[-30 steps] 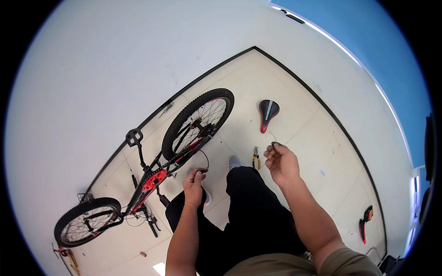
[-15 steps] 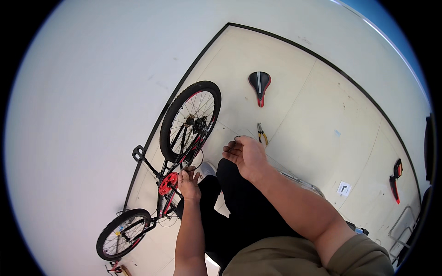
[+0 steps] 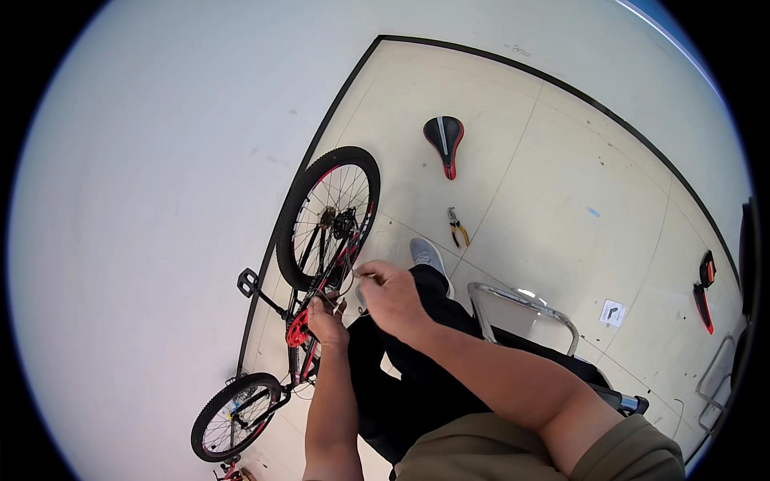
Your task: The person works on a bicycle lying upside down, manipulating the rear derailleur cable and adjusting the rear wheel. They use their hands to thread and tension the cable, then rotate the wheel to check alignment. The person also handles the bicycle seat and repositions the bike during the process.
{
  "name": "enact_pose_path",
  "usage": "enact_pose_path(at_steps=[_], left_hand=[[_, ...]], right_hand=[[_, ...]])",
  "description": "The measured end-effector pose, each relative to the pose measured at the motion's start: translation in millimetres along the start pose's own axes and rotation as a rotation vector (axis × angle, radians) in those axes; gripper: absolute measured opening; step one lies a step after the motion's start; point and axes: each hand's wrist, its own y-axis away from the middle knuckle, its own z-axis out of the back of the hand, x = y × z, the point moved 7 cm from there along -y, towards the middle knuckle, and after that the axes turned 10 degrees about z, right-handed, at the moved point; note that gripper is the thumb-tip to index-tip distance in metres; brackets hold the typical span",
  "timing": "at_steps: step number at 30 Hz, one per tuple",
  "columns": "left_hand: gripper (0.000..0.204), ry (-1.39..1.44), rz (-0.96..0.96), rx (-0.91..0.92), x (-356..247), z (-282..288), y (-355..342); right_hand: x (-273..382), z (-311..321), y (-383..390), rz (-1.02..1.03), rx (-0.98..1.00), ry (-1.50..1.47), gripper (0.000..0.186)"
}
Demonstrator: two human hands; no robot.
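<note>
A black and red bicycle stands to my left, its rear wheel (image 3: 371, 188) at the far end and its red chainring (image 3: 297, 329) close to my left hand (image 3: 326, 321). That hand is closed, palm up, with a thin dark cable (image 3: 350, 282) pinched at its fingers beside the frame. My right hand (image 3: 391, 298) is just to the right of it, fingers curled together at the cable's loop. What its fingertips grip is too small to make out. A thin curled end hangs under the right hand.
A black and red saddle (image 3: 444, 144) and yellow-handled pliers (image 3: 458, 228) lie on the tiled floor ahead. A metal-framed chair (image 3: 525, 301) stands right of my legs. Farther right are a paper sheet (image 3: 613, 313) and a red and black part (image 3: 703, 305). A wall rises behind the bicycle.
My right hand has moved left and down from over my knee to the cable beside my left hand, its fingers curling closed. My right leg has shifted, showing the shoe and chair frame.
</note>
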Motion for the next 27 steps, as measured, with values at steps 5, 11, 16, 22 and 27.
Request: enact_pose_path(at_steps=[5,11,16,22,27], left_hand=[[0.023,0.011,-0.025,0.061,4,12,-15],[0.025,-0.009,-0.02,0.056,4,18,-17],[0.029,-0.217,-0.073,-0.014,-13,7,3],[0.034,-0.337,-0.151,0.007,-12,8,-2],[0.04,-0.217,-0.097,0.035,-9,3,6]], right_hand=[[12,-15,10,0.103,0.158,0.115,0.014],[17,-17,13,0.135,0.235,0.186,0.011],[19,-29,23,0.226,0.404,0.303,0.011],[23,-31,25,0.285,0.436,0.332,0.012],[23,-29,22,0.287,0.406,0.293,0.014]])
